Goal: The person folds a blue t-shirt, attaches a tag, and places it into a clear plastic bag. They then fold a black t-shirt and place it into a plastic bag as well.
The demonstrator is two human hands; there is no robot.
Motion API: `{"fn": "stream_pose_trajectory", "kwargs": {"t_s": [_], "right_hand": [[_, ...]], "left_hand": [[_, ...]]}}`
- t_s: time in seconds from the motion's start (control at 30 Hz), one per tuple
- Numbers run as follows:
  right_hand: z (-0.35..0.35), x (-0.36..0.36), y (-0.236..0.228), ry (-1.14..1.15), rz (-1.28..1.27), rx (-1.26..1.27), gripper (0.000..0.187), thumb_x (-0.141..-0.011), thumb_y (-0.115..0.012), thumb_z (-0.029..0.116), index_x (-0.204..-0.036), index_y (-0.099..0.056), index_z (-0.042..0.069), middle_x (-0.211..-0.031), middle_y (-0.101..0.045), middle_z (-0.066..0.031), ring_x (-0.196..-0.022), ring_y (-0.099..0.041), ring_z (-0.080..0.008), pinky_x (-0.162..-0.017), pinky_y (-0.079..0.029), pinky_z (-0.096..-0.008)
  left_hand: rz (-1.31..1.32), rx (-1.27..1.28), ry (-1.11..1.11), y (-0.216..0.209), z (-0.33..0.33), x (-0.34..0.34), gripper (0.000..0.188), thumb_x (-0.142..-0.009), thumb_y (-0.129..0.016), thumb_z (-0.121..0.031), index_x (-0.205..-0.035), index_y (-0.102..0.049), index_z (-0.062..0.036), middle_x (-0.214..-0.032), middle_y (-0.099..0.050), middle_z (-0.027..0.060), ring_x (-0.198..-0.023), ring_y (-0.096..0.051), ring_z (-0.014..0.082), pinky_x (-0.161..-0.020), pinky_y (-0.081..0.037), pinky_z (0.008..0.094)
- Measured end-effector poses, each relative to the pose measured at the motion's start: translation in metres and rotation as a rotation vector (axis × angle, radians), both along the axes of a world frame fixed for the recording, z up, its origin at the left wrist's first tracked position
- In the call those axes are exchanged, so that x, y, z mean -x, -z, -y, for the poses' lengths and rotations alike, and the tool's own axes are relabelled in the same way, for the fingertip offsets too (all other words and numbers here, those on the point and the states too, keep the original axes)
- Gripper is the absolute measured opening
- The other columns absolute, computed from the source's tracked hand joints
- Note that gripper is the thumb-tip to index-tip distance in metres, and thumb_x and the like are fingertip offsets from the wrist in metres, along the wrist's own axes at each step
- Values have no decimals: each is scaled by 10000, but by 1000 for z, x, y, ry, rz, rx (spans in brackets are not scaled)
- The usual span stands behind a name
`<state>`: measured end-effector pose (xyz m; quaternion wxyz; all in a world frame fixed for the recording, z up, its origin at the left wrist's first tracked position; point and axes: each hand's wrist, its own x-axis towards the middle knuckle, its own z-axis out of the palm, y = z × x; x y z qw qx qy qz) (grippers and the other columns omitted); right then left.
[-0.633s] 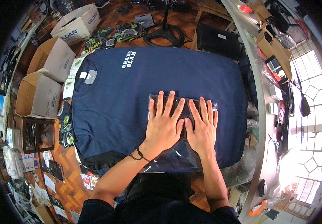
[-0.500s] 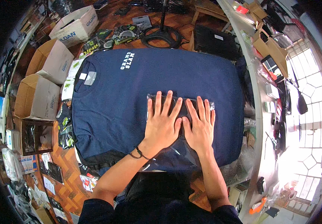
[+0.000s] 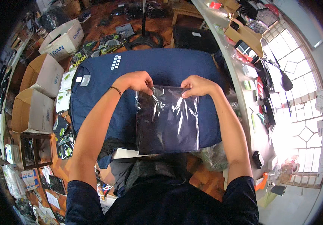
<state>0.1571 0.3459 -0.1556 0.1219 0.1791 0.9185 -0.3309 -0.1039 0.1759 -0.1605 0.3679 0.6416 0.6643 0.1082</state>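
My left hand point(image 3: 138, 81) pinches the far edge of a clear plastic garment bag point(image 3: 168, 125) near its left corner. At the right corner, my right hand point(image 3: 199, 86) grips the same edge between thumb and fingers. The bag looks shiny and hangs smooth, with something dark and folded inside. It is lifted in front of a large navy T-shirt point(image 3: 169, 62), which lies flat with its collar to the left and small white lettering near it. Part of the shirt is hidden behind the bag and my arms.
Open cardboard boxes point(image 3: 32, 112) stand along the left, with bagged garments point(image 3: 62, 137) beside them. A long white bench point(image 3: 240, 80) holding clutter runs down the right. At the back stand a round black base with a pole point(image 3: 143, 39) and a black case point(image 3: 194, 39).
Both hands were pressing flat on the bag as it lay on the shirt. Now they have closed on its far edge, and the bag is raised toward me.
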Motion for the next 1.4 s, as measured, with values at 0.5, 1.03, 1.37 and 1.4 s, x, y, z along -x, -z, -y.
{"fn": "stream_pose_trajectory", "kwargs": {"t_s": [0.5, 1.03, 1.37, 1.4], "right_hand": [[118, -79, -49, 165, -695, -818, 312, -701, -793, 88, -1000, -702, 100, -1168, -665, -70, -1159, -627, -318, -991, -499, -485], [86, 31, 71, 395, -421, -653, 560, -1046, -533, 288, -1593, -477, 184, -1693, -352, -186, -1578, -293, -418, -1261, -257, -617], [85, 32, 79, 394, -379, -630, 549, -1053, -520, 284, -1593, -493, 188, -1698, -356, -185, -1588, -276, -422, -1288, -195, -589], [84, 33, 79, 407, -347, -619, 550, -1051, -522, 283, -1593, -494, 188, -1694, -362, -186, -1587, -279, -422, -1290, -192, -586]], "left_hand": [[-356, -1090, -105, -56, 138, -87, 249, -744, -792, -65, -975, -706, -93, -1137, -696, 66, -1101, -666, 290, -952, -513, 474], [-558, -583, -432, 79, 13, -111, 579, -1041, -556, -318, -1600, -471, -196, -1711, -319, 139, -1578, -225, 481, -1214, -222, 744], [-510, -633, -484, 80, 13, -113, 559, -1008, -558, -278, -1554, -532, -160, -1691, -362, 140, -1570, -271, 443, -1247, -203, 677], [-524, -655, -492, 81, 12, -114, 558, -1006, -557, -275, -1551, -536, -151, -1694, -358, 139, -1571, -270, 442, -1248, -199, 676]]}}
